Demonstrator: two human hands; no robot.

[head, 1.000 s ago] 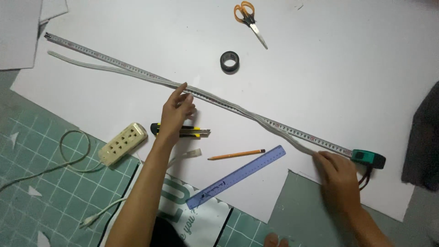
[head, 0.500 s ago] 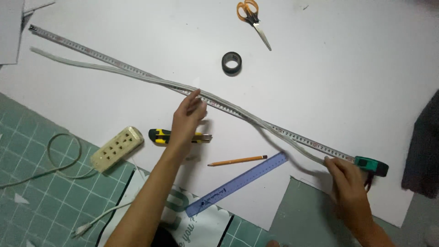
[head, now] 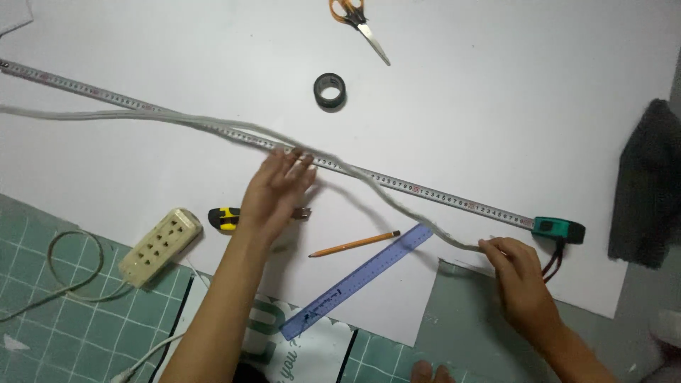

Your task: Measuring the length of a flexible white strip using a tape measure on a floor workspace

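Head view, looking straight down on a white sheet (head: pixel 496 106) spread over a green cutting mat (head: pixel 78 326) on the table. Long grey cord (head: pixel 397 206) runs from far left toward lower right, its long axis lying nearly along the extended tape measure (head: pixel 425 193) — the two cross just by the left hand. Left hand (head: pixel 273 191) lies mid-span, fingers spread flat with the tips on cord and tape together, pressing rather than gripping. Right hand (head: pixel 521 273) is at the cord's near end, fingers pinched closed on it just short of the teal tape case (head: pixel 560 230); between the two hands the cord sags away from the tape in a shallow curve, so it is not lying true to the scale there. The far left stretch runs beyond the left hand toward the frame edge, well out of reach of the right. Near the left hand: a yellow utility knife (head: pixel 225 218), partly under the palm, and a pencil (head: pixel 355 244) and a blue ruler (head: pixel 358 281) lying between the two arms. Well apart — scissors (head: pixel 358 25), roll of dark tape (head: pixel 330 91), cream power strip (head: pixel 159 246), dark cloth (head: pixel 649 184) at the right edge.
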